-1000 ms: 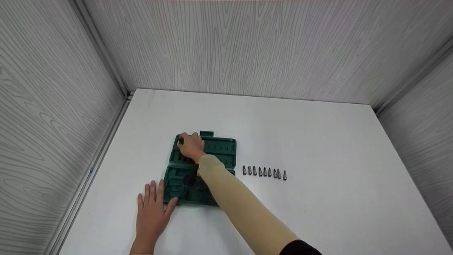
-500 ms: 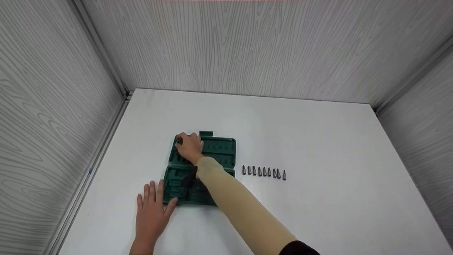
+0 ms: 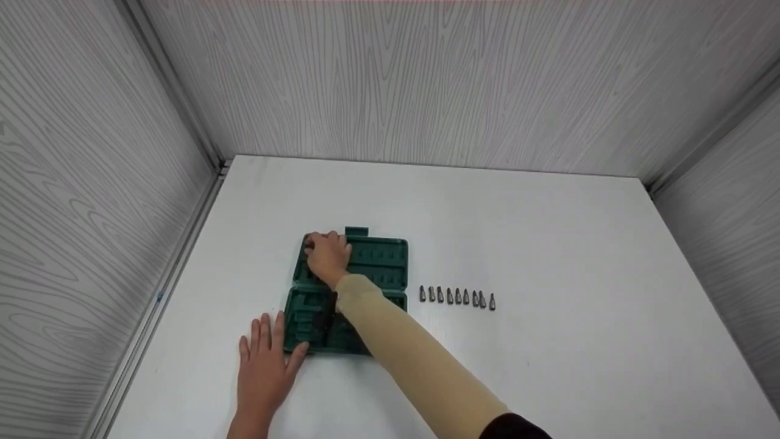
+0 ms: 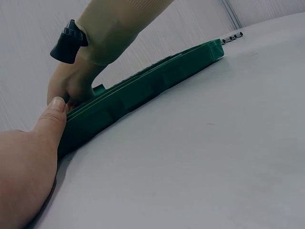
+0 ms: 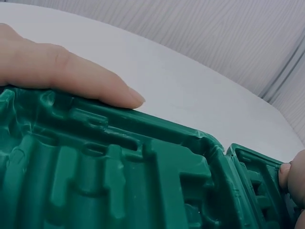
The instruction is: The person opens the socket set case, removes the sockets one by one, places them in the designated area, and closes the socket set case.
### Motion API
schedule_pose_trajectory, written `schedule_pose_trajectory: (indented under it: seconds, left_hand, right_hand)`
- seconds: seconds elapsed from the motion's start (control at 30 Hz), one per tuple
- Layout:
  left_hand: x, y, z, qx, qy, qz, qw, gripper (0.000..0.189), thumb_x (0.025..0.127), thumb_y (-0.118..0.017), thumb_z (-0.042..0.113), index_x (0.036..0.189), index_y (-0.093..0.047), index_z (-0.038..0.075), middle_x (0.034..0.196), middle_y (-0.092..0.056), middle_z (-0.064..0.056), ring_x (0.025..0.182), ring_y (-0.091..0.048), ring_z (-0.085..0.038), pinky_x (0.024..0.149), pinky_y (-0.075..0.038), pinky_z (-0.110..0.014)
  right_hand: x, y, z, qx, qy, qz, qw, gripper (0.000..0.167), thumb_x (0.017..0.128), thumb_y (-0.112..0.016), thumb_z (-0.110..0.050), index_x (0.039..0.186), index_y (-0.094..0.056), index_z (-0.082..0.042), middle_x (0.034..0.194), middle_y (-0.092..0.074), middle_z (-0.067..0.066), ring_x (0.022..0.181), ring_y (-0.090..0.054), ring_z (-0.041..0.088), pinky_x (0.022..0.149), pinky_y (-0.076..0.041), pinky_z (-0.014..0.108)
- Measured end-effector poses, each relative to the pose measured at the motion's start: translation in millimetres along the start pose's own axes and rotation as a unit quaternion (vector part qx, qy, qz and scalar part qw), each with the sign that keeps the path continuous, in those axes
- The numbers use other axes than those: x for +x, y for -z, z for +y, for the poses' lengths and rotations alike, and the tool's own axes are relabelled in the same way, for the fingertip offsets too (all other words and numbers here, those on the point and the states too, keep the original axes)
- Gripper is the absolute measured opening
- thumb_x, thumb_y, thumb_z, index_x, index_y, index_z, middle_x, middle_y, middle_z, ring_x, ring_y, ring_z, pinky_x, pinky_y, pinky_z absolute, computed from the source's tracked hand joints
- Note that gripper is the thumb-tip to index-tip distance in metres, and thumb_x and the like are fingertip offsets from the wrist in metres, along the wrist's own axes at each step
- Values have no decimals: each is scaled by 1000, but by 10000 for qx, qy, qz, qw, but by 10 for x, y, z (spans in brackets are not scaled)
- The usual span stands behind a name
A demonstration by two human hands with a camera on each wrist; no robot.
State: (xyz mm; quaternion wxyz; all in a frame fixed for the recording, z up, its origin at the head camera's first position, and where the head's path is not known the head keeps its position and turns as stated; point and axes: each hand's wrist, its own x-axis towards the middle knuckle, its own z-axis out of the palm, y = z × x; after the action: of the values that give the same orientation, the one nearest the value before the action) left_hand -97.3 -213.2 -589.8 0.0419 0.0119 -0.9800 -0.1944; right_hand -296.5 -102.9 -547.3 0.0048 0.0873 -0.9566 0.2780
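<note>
An unfolded green plastic bit case [image 3: 292, 349] lies on the white table, its moulded slots facing up. My left hand [image 3: 263, 375] rests flat at the case's near left corner. Its thumb [image 4: 50, 117] touches the front edge, and a straight finger [image 5: 95, 83] lies along the left side. My right hand [image 3: 328, 256] reaches across into the far left part of the case's lid [image 3: 390, 244], with curled fingers [image 5: 298, 176] down against the plastic. Whatever may be between those fingertips is hidden. A small black device [image 4: 69, 43] is strapped under the right wrist.
Several metal screwdriver bits [image 3: 458, 296] stand in a row on the table to the right of the case. Grey wood-grain panels [image 3: 390, 85] enclose the table at the back and sides. The right forearm sleeve [image 3: 414, 347] covers part of the case's base.
My right thumb and forefinger have drawn together, and the dark patch seen between them earlier no longer shows. My left hand and the row of bits stay in place.
</note>
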Motion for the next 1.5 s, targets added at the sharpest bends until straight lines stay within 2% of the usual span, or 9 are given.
schedule_pose_trajectory:
  seconds: [0.33,0.47,0.57,0.67,0.83,1.13,1.33,1.5]
  left_hand:
    - [-51,-30,-4,-13,106,-233,9997,87,89,-29,69,149,-17,7,151,-13,-25,139,-5,-39,106,0,-59]
    - [-27,-39,12,-11,58,-191,9998,87,89,-30,69,149,-16,8,151,-14,-25,139,-5,-38,106,0,-58]
    - [-17,-39,20,-32,-11,-39,10000,85,90,-32,66,149,-18,8,150,-15,-25,139,-7,-38,106,-1,-58]
    - [-20,-43,22,-55,-60,60,9999,83,90,-34,65,148,-19,7,150,-16,-26,139,-8,-39,106,-2,-58]
    - [-43,-54,10,-36,-44,-9,10000,84,90,-33,66,149,-19,7,150,-16,-26,138,-7,-39,106,-1,-59]
    - [18,-48,5,-29,-98,24,9999,83,91,-34,64,149,-16,7,150,-13,-26,139,-5,-38,107,2,-57]
    - [27,-29,10,-48,-92,-9,9999,84,91,-33,65,149,-14,8,151,-12,-25,139,-3,-38,107,3,-56]
    - [-7,-42,-7,-36,-7,-46,10000,84,91,-33,64,149,-14,8,151,-11,-25,139,-2,-37,107,4,-56]
  right_hand:
    - [-70,-44,25,68,-24,70,9999,14,93,-57,-32,103,-64,-26,97,-54,-5,92,-43,15,79,-32,31]
    - [-49,3,46,347,-77,159,9992,16,94,-56,-32,107,-62,-25,96,-55,-5,89,-43,14,78,-32,30]
    - [-35,53,53,566,-23,158,9983,17,94,-55,-31,109,-61,-23,96,-55,-5,87,-43,13,76,-32,29]
    - [-52,90,51,573,78,98,9983,15,94,-55,-30,106,-60,-23,96,-55,-5,87,-44,13,77,-33,30]
    - [-132,106,38,770,148,68,9969,15,94,-55,-30,105,-60,-21,97,-55,-5,89,-46,12,81,-35,33]
    - [-225,224,58,1732,504,266,9832,15,95,-55,-26,103,-60,-14,92,-57,-6,84,-52,8,78,-39,31]
    - [-325,266,115,2149,892,189,9724,15,94,-56,-23,102,-60,-10,90,-55,-3,80,-50,8,70,-43,22]
    - [-453,275,167,2351,1133,47,9653,14,94,-57,-25,99,-59,-12,89,-53,-4,79,-49,7,69,-42,19]
